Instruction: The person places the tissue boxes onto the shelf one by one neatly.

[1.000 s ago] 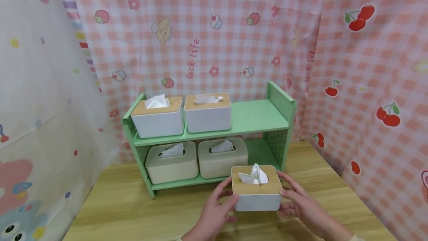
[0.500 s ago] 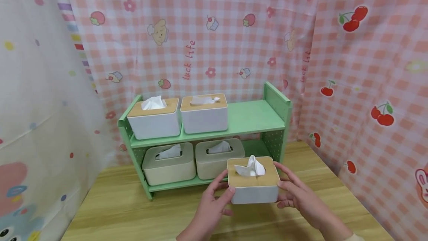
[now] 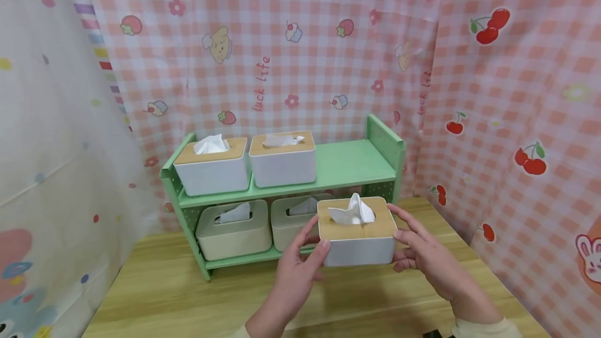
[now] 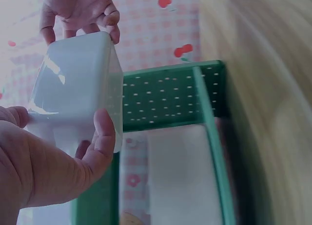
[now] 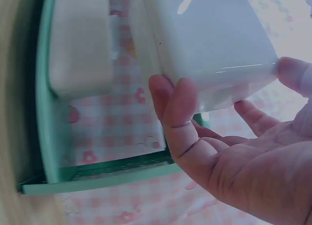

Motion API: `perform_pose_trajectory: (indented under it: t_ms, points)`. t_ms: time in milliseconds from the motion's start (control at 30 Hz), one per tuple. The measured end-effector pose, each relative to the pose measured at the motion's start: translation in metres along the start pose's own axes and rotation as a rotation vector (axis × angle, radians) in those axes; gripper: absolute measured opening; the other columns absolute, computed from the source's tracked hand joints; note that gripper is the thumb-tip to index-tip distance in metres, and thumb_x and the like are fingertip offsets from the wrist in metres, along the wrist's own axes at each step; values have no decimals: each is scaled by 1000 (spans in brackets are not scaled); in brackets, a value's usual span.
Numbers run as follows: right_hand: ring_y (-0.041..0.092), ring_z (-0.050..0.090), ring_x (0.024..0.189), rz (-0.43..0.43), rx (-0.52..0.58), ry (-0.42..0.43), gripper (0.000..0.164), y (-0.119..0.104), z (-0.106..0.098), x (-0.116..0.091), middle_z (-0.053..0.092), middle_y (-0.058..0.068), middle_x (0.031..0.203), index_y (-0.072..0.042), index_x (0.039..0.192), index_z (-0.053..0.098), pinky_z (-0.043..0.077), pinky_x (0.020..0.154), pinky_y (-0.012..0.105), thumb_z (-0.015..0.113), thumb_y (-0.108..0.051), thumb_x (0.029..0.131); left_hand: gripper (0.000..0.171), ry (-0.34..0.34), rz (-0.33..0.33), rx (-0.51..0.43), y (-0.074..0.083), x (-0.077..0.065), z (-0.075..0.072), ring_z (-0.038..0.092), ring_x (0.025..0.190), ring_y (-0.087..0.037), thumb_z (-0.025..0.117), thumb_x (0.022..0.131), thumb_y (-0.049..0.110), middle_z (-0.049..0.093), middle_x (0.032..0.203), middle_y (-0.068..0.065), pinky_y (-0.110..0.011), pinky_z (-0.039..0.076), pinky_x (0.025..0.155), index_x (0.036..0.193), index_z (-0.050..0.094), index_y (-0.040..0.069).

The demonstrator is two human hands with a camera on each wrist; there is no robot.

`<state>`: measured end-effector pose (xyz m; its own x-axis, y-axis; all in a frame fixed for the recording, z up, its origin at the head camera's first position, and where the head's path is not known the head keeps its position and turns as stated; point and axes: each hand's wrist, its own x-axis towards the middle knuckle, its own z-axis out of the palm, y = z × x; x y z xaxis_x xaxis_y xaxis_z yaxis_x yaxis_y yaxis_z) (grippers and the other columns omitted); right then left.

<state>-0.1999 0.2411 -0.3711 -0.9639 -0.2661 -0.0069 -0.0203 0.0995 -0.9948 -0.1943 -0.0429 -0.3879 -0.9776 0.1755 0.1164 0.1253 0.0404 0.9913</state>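
Between both hands, a white tissue box [image 3: 359, 251] with a wood-coloured lid and a tissue poking out is held above the table, in front of the shelf's right part. My left hand [image 3: 295, 274] grips its left side, thumb at the front. On the opposite side my right hand [image 3: 429, 257] grips it, fingers spread along the wall. In the left wrist view the box [image 4: 73, 79] shows its smooth white underside, and the right wrist view shows fingers curled at the box [image 5: 219, 40] edge. The green two-tier shelf [image 3: 357, 163] stands just behind.
Two white tissue boxes with wooden lids, the left one [image 3: 213, 176] and the middle one [image 3: 283, 168], stand on the upper tier. Below them are two beige tissue boxes, one at left [image 3: 235, 238] and one [image 3: 281, 228] partly hidden. Checked cloth [image 3: 305, 67] hangs behind the wooden table [image 3: 155, 296].
Both hands have raised the white tissue box from low in front of the shelf, and it now covers more of the right beige box. The head view has shifted slightly.
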Motion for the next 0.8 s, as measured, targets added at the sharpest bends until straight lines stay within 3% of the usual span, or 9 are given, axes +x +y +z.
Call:
perform_pose_trajectory:
  t_ms: [400,633,800]
  points:
    - [26,73,97,-113,-63,29,62,-38,-12,-1,50,29,145,-26,173,12,61,82,39,37,-32,116,57,39,125,72,33,10,16,61,79,-18,64,107,45,56,145,-12,-31,56,69,160,42,48]
    - [24,72,104,-169,-87,26,63,-59,-17,8,34,25,162,-28,174,9,61,84,37,34,-33,116,57,76,193,85,46,22,21,64,86,-18,61,109,45,54,145,-10,-31,57,72,162,40,47]
    - [28,67,110,-188,-88,56,61,-65,-18,18,21,17,174,-32,174,9,60,86,38,31,-37,117,58,92,204,85,54,35,26,60,78,-18,60,109,45,52,146,-8,-32,55,72,163,38,47]
